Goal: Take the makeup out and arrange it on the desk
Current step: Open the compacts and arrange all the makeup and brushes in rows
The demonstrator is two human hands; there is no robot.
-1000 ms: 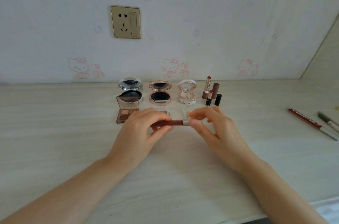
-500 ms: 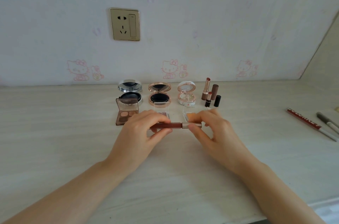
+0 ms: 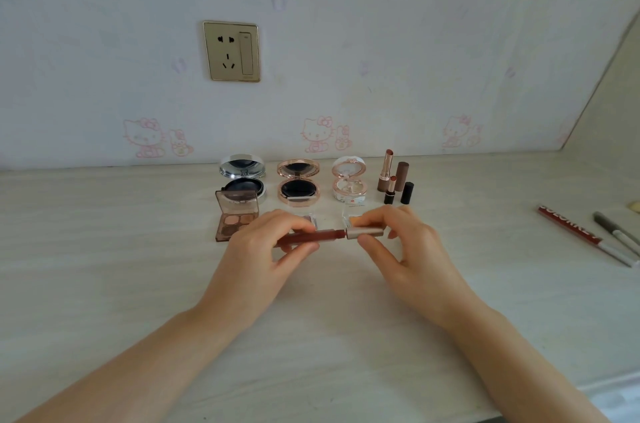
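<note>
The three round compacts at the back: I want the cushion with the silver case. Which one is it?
The leftmost compact, directly behind the eyeshadow palette. Its rim is chrome silver; the middle one is rose gold and the right one white.

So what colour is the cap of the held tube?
Metallic rose-beige cap, head view.

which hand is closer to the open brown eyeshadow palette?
Left. The left hand sits just right of the open brown eyeshadow palette, nearly touching it; the right hand is farther right, past the tube both hold.
</note>
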